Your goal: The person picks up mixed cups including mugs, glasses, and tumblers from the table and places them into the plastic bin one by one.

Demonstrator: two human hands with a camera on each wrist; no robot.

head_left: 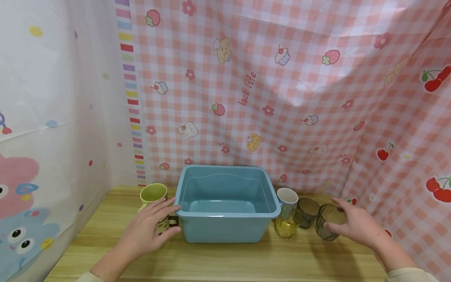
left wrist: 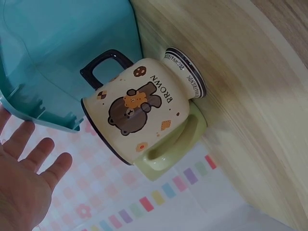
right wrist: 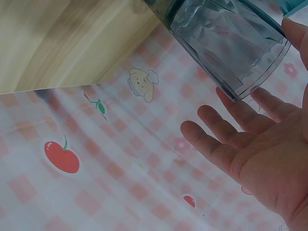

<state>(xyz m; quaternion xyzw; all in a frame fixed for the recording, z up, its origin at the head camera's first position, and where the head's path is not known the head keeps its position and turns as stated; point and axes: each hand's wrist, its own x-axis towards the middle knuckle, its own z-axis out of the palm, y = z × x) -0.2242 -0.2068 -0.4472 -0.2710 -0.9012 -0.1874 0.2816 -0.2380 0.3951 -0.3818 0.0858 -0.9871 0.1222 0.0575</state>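
My left hand (head_left: 149,225) is spread with straight fingers, fingertips at the left rim of a blue plastic bin (head_left: 225,229). Below that hand stands a cream mug with a brown bear (left wrist: 139,98), its dark handle toward the bin. A green mug (head_left: 154,191) is just behind it. On the other side, my right hand (head_left: 357,225) pinches a grey tinted glass (head_left: 325,225) near its rim, thumb in front and fingers behind. In the right wrist view the same glass (right wrist: 226,43) lies between the thumb and the nearest fingers, while the other fingers extend away from it.
Right of the bin stand a yellowish glass (head_left: 286,225), a second dark glass (head_left: 307,213) and a white-lined cup (head_left: 287,196), close together. All rest on a wooden table (head_left: 225,260). Checked cloth (head_left: 225,129) hangs behind and to the right; a white printed cloth (head_left: 81,137) hangs left.
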